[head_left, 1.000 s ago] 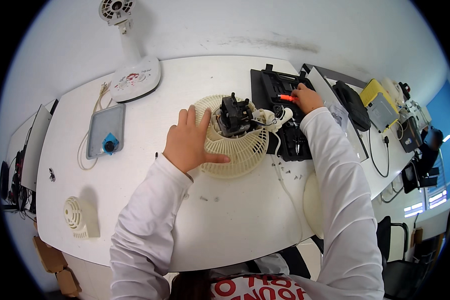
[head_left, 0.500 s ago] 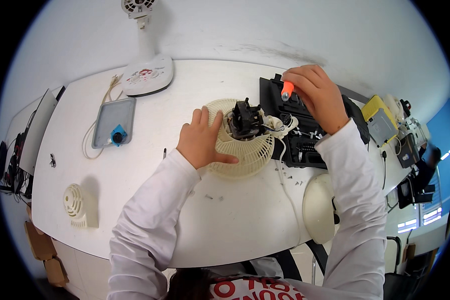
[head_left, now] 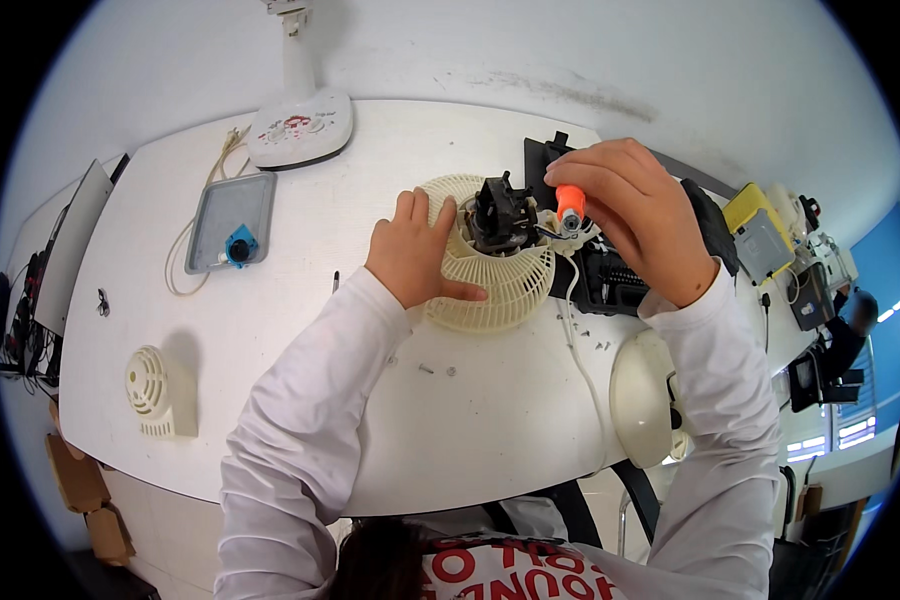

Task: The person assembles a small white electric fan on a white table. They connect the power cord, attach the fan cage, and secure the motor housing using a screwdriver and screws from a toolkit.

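The right hand (head_left: 635,215) is closing its fingers around an orange-handled screwdriver (head_left: 570,205), holding it upright with the tip pointing down beside the black motor (head_left: 500,215). Just left of that grip, the left hand (head_left: 415,255) is lying flat and open on the cream fan grille (head_left: 500,280), fingers spread over its rim, pressing it to the white table (head_left: 270,330); it is gripping nothing. To do this well, I judge the flat hand should be bearing down firmly so the grille is not turning, while the driver is standing straight over the screw, which is hidden under the fingers. Below the grip, loose screws (head_left: 435,370) are lying on the table near a white cord (head_left: 580,340) and a cream round cover (head_left: 642,398). Behind the grip a black tool case (head_left: 610,280) is lying open. Far to the left, a grey tray (head_left: 232,215) and a fan base (head_left: 300,125) are standing well apart.
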Tool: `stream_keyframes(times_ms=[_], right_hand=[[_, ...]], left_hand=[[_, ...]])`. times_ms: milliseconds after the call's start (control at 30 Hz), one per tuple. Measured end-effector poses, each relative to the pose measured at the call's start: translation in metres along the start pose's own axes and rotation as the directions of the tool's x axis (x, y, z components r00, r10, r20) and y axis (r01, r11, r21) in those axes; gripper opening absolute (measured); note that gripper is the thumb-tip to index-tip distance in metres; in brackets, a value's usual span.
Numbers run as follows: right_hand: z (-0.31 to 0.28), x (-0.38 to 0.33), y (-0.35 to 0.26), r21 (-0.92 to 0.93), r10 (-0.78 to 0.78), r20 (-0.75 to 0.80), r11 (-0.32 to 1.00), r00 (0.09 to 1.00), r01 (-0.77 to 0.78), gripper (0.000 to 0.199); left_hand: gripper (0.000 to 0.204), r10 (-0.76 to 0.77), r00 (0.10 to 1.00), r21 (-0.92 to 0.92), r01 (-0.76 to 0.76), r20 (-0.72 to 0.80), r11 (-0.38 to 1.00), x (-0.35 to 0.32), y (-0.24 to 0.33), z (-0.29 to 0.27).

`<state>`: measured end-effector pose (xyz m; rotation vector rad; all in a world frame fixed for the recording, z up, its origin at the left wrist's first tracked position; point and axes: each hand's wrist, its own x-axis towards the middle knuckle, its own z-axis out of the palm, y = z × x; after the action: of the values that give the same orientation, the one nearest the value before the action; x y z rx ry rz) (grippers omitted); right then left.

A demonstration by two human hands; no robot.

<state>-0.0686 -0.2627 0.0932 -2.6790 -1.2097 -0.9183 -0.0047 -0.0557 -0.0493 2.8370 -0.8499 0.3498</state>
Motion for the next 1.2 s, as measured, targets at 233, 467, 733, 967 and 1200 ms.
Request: stream_keyframes(times_ms=[233, 467, 733, 967, 1200], right_hand=[[0.001, 0.005, -0.008, 0.129, 0.025, 0.024, 0.991, 0.999, -0.028, 0.022], [-0.014, 0.013, -0.019, 0.840, 0.404, 0.271, 0.344, 0.874, -0.420, 0.037], [-0.009, 0.006, -0.015, 0.535, 0.310, 0.452, -0.845, 0.837, 0.024, 0.029], [-0.003, 0.003, -0.011, 0.460, 0.379, 0.510, -0.879, 0.772, 0.127, 0.028], [0.004, 0.011, -0.021, 0.547, 0.340, 0.571, -0.837, 0.747, -0.037, 0.033]], left_hand=[[0.122, 0.000, 0.999, -0.028, 0.001, 0.038, 1.000, 0.002, -0.002, -0.002], [0.119, -0.008, 1.000, -0.011, 0.008, 0.003, 1.000, 0.000, -0.002, 0.001], [0.090, 0.003, 0.989, 0.035, -0.009, 0.149, 0.999, -0.005, -0.004, -0.030], [0.063, 0.217, 0.839, -0.325, -0.414, -0.500, 0.850, -0.011, 0.020, -0.076], [0.047, 0.259, 0.544, -0.188, -0.633, -0.798, 0.751, -0.032, 0.037, -0.095]])
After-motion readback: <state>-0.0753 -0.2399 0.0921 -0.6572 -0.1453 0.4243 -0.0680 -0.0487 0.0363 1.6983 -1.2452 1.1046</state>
